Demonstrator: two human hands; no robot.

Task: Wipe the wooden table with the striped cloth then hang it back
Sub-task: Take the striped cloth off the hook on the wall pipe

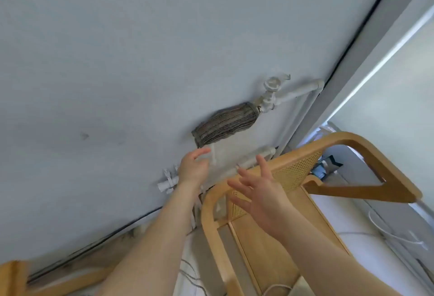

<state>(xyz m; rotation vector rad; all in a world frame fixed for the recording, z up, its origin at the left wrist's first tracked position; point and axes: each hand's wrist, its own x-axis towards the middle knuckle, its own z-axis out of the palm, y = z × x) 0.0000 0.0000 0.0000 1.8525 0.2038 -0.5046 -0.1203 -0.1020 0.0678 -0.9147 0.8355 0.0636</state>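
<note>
The striped cloth (225, 124), grey-brown with thin dark lines, hangs bunched over a white pipe (298, 90) on the pale wall. A lighter cloth (223, 157) hangs just below it. My left hand (193, 167) is stretched toward the wall, fingers apart, its fingertips at the lighter cloth's left edge, just below the striped one. It holds nothing. My right hand (260, 192) hovers open with spread fingers above a wooden chair's backrest, apart from both cloths. The wooden table is out of view.
A light wooden chair (366, 147) with a cane back stands right under my hands, close to the wall. White pipes and a valve (272, 84) run along the wall. A grey door frame (366, 65) rises at the right. Another wooden piece (11, 277) shows at bottom left.
</note>
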